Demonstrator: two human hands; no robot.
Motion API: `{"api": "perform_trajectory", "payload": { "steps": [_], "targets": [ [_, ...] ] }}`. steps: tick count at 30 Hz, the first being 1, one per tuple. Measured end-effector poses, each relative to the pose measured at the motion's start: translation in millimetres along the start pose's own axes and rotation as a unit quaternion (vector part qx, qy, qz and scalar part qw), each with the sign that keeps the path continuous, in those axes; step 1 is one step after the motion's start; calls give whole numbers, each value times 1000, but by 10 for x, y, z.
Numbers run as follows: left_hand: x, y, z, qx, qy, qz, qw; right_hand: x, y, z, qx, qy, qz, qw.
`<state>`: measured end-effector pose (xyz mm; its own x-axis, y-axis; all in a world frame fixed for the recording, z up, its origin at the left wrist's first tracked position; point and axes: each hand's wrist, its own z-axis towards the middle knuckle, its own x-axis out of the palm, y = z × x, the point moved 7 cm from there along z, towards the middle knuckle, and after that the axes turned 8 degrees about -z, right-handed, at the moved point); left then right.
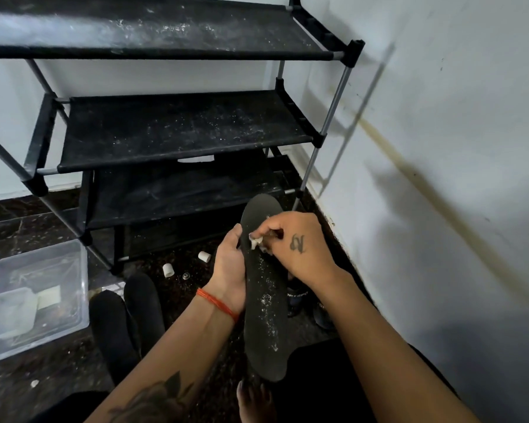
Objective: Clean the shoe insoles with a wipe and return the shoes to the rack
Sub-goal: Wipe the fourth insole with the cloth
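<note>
A white wall (455, 148) is running along the right, meeting another white wall (153, 77) at the back corner. A yellowish streak (409, 175) is slanting down the right wall, and shadows are falling across it. The floor (22, 389) is showing dark, speckled stone, with a pale skirting strip at the foot of the back wall. Light is coming evenly, with no window showing. A clear plastic tub (74, 319) is sitting on the floor at the left.

White lettering on a dark shoe (297, 297), just below the right hand (300, 242) and partly hidden behind the insole (264, 288), is cut off and too blurred to read. The hand's back bears an unreadable tattoo mark.
</note>
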<state>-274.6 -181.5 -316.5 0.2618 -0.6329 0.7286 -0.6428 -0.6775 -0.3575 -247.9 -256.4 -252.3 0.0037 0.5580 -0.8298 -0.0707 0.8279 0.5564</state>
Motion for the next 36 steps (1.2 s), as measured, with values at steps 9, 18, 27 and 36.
{"api": "perform_trajectory", "payload": {
  "steps": [9, 18, 27, 36],
  "targets": [
    [127, 16, -63, -18, 17, 13, 1000, -316, -319, 114, 95, -136, 21, 986],
    [52, 2, -6, -20, 13, 28, 999, 19, -47, 132, -1, 9, 9, 1000],
    [112, -13, -46, -24, 41, 44, 998, -306, -227, 156, 48, -237, -27, 970],
    [137, -74, -93, -8, 47, 51, 998, -59, -202, 237, 50, -15, 33, 998]
  ]
}}
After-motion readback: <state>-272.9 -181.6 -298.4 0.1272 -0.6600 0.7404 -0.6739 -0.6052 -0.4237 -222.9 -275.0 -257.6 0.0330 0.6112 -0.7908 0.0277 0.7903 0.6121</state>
